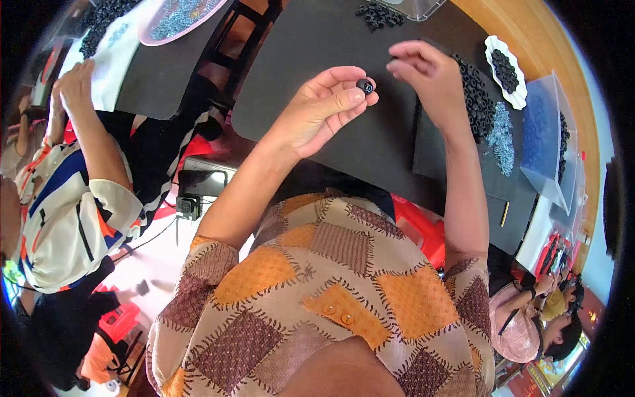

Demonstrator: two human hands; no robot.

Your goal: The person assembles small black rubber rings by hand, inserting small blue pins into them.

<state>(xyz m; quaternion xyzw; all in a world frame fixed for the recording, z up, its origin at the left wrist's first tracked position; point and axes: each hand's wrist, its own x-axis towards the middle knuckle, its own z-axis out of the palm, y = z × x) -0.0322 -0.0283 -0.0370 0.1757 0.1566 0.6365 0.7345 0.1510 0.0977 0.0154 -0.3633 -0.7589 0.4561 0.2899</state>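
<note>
My left hand (324, 109) is raised over the dark table, pinching a small round black plastic part (365, 87) between thumb and fingers. A bluish, shiny ring shows in the part's middle. To its right, my right hand (430, 76) hovers with fingers bent and tips apart; I make out nothing held in it. Just beyond that hand lies a heap of black ring-shaped parts (475, 99), partly hidden by the wrist. A pile of small pale-blue clear pieces (502, 139) lies beside the heap.
A white scalloped dish (519, 96) of black parts and a clear plastic bin (552, 139) stand at the right. More black parts (380, 16) lie at the far edge. At left, another person's hands (74, 86) work near a pink tray (149, 36) of blue pieces.
</note>
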